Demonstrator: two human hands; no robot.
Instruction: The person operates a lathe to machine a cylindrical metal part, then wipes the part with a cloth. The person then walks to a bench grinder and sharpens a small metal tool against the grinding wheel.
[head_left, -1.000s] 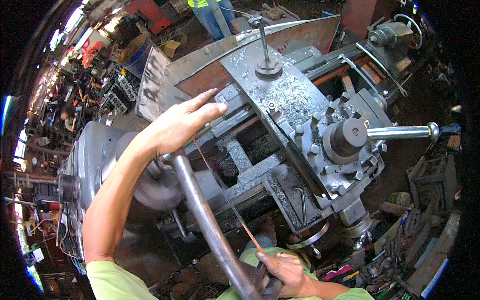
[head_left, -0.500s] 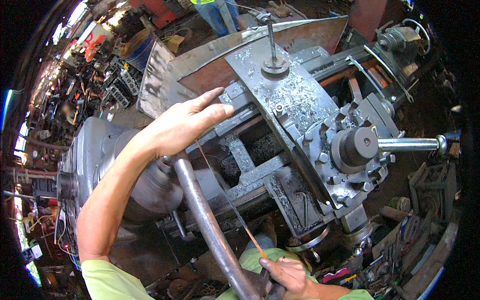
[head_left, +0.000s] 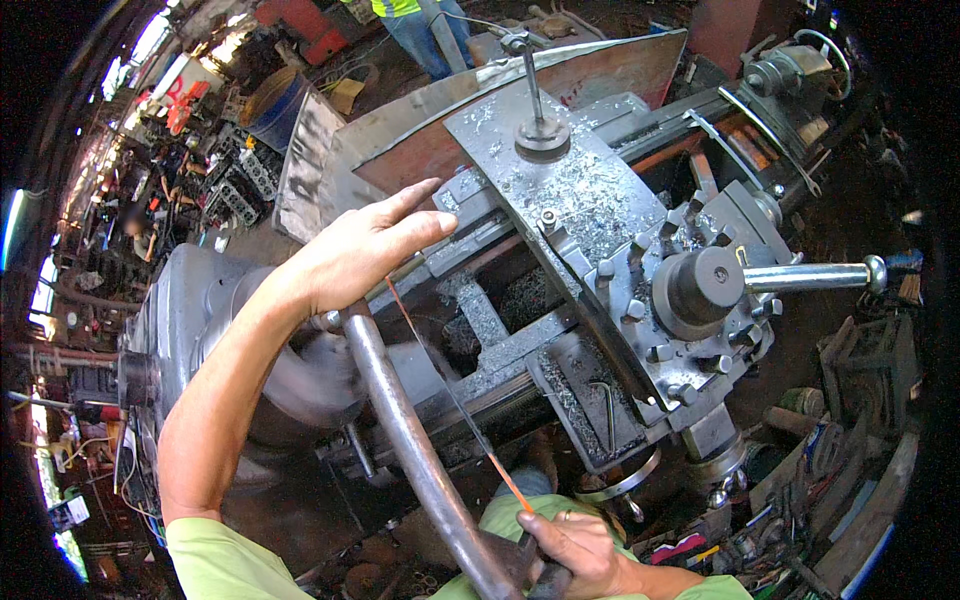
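Note:
A large hacksaw with a bent steel-pipe frame point(head_left: 400, 420) slants from my lap up to the left. Its thin blade point(head_left: 448, 388), orange at both ends and worn grey between, runs beside the pipe. My right hand point(head_left: 580, 555) is closed round the handle at the near end, thumb by the blade's orange end. At the far end my left hand point(head_left: 350, 255) bears on the frame, thumb and forefinger stretched out, the other fingers hidden. Under my left forearm, the lathe chuck point(head_left: 325, 375) looks smeared by motion. Whether the blade touches a workpiece is hidden.
A tool post point(head_left: 690, 290) with a long shiny lever sits at right. Metal chips cover a plate point(head_left: 600, 190) and the lathe bed point(head_left: 490, 325). A hex key point(head_left: 609, 415) lies on the carriage. Another person's legs point(head_left: 425, 45) show behind the splash guard.
The whole view has shifted slightly, so the lathe appears a little further left. Both hands keep their places on the hacksaw. The chuck's blur looks different.

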